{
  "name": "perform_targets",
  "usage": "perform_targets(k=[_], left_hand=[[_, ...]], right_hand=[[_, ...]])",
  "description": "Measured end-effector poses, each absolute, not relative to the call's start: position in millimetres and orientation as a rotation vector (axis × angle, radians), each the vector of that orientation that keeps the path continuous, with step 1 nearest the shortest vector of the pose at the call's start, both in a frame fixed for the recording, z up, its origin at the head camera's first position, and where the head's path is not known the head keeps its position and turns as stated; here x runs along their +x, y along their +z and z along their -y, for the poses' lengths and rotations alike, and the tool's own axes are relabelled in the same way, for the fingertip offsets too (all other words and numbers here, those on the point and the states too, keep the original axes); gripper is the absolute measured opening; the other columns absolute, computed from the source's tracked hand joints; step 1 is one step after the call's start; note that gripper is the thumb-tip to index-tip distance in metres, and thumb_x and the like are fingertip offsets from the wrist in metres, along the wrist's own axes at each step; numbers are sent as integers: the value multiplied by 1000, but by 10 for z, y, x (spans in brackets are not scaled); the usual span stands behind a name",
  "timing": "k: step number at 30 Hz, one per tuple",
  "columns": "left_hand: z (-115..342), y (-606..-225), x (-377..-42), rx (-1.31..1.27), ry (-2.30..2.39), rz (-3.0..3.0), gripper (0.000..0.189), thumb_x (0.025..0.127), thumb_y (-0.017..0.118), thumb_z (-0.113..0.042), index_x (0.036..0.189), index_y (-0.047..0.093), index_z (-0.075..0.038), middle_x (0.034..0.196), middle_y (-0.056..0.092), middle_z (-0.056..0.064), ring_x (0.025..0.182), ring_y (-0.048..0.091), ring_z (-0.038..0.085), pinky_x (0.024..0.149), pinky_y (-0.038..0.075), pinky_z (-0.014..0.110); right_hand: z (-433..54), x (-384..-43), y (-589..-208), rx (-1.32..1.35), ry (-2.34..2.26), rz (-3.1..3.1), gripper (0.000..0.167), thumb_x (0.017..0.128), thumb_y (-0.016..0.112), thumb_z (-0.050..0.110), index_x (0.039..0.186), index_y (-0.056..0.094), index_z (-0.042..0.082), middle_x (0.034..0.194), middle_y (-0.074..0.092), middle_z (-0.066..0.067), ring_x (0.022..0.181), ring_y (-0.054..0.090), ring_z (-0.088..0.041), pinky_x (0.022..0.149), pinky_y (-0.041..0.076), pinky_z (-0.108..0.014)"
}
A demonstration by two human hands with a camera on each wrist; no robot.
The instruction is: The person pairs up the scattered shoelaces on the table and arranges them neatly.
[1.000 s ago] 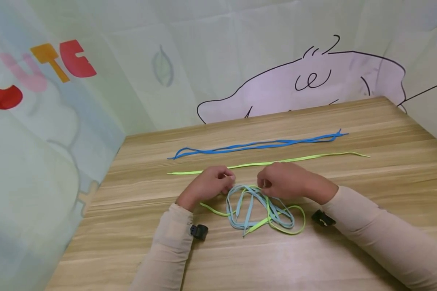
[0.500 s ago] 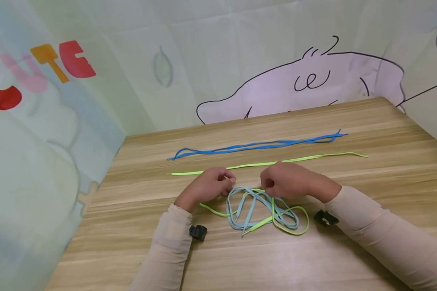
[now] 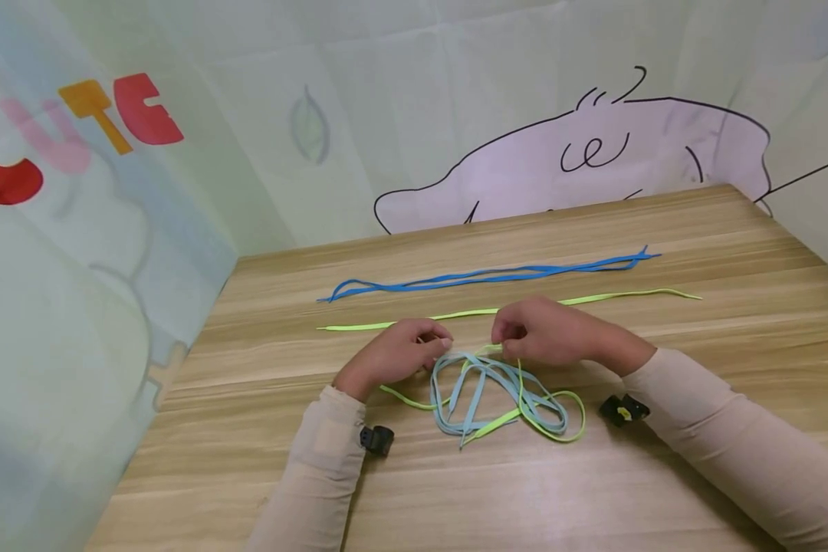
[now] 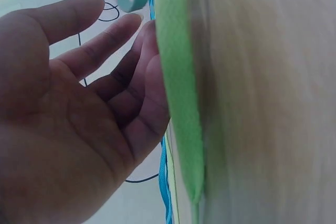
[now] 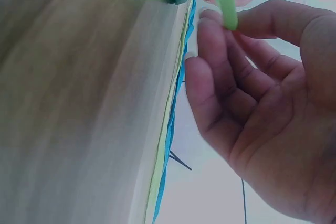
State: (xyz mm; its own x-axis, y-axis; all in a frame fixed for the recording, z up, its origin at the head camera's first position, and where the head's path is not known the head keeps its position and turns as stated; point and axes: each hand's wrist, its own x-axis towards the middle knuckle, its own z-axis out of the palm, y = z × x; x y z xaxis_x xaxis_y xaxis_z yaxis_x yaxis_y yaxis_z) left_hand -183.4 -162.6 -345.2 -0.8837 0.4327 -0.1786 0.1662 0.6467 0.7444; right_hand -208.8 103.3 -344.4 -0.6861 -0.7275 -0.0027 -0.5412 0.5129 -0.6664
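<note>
On the table a pale blue shoelace (image 3: 474,402) lies in a loose tangle with a yellow-green shoelace (image 3: 500,424). My right hand (image 3: 548,331) pinches the yellow-green lace between thumb and index fingertip, holding a stretch of it slightly up. That stretch shows in the right wrist view as a green band (image 5: 227,3). At the tangle's upper left is my left hand (image 3: 403,353), its fingers loosely bent and its thumb apart. Nothing lies between them in the left wrist view, where the yellow-green lace (image 4: 178,66) runs beside the fingers.
Behind the hands, a second yellow-green shoelace (image 3: 355,328) lies stretched out across the wooden table (image 3: 538,498). Farther back is a doubled blue shoelace (image 3: 414,287). Printed cloth (image 3: 359,184) hangs beyond the table's back and left edges.
My right hand has shifted a little right and up, drawing the pinched yellow-green lace off the tangle. The tangle's right loops have spread slightly rightward. My left hand has barely moved.
</note>
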Motion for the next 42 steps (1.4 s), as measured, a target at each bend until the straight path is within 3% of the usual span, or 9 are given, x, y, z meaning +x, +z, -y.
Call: perform_targets(k=[7,15,25,29,37,42], left_hand=[[1602,-3447,-1837,563,1021,-2568,22,102,58,-28,113,71,-15,96,66,-4,85,59,15,78,49,32],[1567,-3451,-1816,729,1013,-2569,21,100,63,-26,115,74,-18,108,70,-10,101,61,9,91,49,32],[1513,-3457,-1800,762,1061,-2520,26,96,69,-33,118,73,-20,106,71,-14,100,63,5,89,51,30],[1503,-3458,-1797,784,1089,-2507,27,97,67,-34,119,74,-21,106,71,-16,99,64,5,89,51,30],[1505,-3453,-1788,815,1198,-2483,14,97,66,-26,101,73,-15,95,70,-6,91,64,14,83,53,32],[1517,-3440,-1780,806,1312,-2500,18,97,66,-27,103,72,-11,94,69,-4,89,63,15,81,53,33]], right_hand=[[-1034,-2073,-3418,-1007,-1126,-2383,11,94,62,6,102,68,6,85,69,1,78,60,-16,69,51,-34],[-1010,-2062,-3400,-972,-1272,-2294,9,96,59,4,104,64,3,89,71,-5,85,67,-22,74,54,-33],[-1015,-2013,-3326,-970,-1430,-2149,9,98,59,2,107,60,0,92,70,-10,89,67,-36,72,55,-32],[-1009,-1992,-3297,-1007,-1474,-2107,11,99,59,2,109,60,-1,95,71,-11,91,67,-34,75,55,-34],[-1012,-1977,-3270,-989,-1576,-2020,12,101,55,-1,112,55,-3,93,63,-28,74,66,-31,72,57,-39],[-1040,-1995,-3265,-977,-1573,-2044,12,102,52,-1,112,57,-4,87,60,-25,71,65,-29,69,57,-37]])
